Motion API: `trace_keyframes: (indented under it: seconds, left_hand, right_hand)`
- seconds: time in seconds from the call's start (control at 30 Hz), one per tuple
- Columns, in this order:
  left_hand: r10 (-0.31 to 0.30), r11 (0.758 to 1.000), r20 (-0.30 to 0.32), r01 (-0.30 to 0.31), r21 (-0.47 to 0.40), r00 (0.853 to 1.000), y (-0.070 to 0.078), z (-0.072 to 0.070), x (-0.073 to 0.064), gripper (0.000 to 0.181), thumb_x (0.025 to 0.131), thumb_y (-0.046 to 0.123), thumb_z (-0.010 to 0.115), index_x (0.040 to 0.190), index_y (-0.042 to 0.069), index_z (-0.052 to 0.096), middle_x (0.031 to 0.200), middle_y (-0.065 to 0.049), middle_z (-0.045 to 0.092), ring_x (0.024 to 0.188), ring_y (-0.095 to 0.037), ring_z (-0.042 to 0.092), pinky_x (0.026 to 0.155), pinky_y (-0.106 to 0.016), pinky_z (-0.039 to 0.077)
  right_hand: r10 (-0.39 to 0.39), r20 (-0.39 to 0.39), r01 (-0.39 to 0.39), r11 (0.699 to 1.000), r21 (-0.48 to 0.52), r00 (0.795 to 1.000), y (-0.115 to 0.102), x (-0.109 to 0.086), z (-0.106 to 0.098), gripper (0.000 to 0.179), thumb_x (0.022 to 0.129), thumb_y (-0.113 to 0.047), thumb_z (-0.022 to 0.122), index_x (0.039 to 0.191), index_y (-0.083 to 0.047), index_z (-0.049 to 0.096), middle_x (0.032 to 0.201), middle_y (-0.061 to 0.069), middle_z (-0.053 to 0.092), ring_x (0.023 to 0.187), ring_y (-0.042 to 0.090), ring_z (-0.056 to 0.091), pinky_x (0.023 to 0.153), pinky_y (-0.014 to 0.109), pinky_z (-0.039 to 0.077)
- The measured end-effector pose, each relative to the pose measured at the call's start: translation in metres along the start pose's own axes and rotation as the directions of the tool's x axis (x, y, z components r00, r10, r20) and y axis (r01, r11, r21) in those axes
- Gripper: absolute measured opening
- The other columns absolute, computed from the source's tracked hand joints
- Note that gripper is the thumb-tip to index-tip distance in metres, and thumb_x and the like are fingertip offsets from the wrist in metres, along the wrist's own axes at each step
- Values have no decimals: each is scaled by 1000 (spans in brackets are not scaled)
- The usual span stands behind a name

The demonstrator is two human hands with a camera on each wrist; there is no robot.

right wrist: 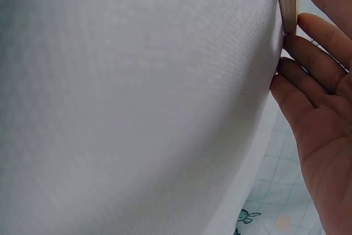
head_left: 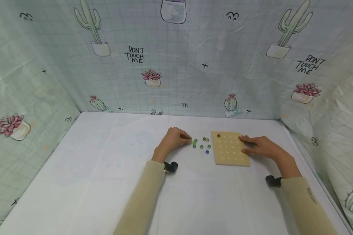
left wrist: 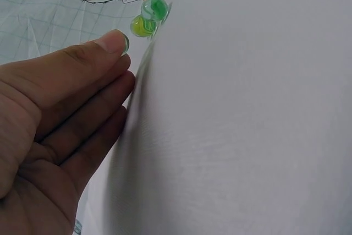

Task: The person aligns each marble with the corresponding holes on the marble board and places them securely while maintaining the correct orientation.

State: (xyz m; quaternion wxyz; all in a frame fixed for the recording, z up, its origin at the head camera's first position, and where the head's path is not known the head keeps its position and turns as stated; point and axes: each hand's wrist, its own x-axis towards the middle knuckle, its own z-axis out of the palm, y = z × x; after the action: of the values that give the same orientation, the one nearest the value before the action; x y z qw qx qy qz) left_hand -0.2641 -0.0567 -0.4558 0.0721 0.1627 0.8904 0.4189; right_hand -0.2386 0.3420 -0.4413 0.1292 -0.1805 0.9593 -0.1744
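My left hand [head_left: 173, 138] pinches a green glass marble [left wrist: 126, 45] between thumb and index finger, low over the table. Just beyond those fingertips, several loose marbles [left wrist: 154, 9] lie together, green and yellow-green, one with orange in it. In the head view a blue marble [head_left: 207, 152] sits nearest me among the scattered ones. To their right lies a square wooden board [head_left: 231, 160] with rows of small hollows, and one dark marble [head_left: 218, 135] rests in its far-left corner hollow. Fingers extended, my right hand [head_left: 261, 147] touches the board's right edge; in the right wrist view its lower fingertips meet the white cloth.
A white cloth covers the table [head_left: 106, 182]. Behind and at both sides hangs a cactus-patterned sheet [head_left: 182, 49]. Black wrist-worn cameras [head_left: 171, 167] sit below both hands.
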Motion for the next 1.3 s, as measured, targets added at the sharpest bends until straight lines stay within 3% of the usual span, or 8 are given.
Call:
trace_keyframes:
  seconds: [0.7, 1.3]
  left_hand:
    - [55, 997, -76, -50, 66, 996, 18, 6, 9, 14, 87, 17, 82, 101, 12, 82, 99, 0, 79, 102, -17, 71, 93, -32, 56]
    - [91, 995, -63, -87, 57, 994, 34, 12, 14, 17, 90, 21, 80, 104, 13, 81, 101, 1, 79, 109, -18, 70, 96, -34, 55]
  right_hand:
    - [-38, -9, 38, 998, -43, 999, -4, -2, -2, 74, 91, -53, 72, 149, -9, 52, 146, 25, 50, 135, 49, 46, 106, 65, 41]
    - [-23, -3, 23, 999, -43, 1000, -5, -2, -3, 75, 91, -53, 72, 148, -9, 52, 146, 25, 50, 135, 49, 46, 107, 65, 40]
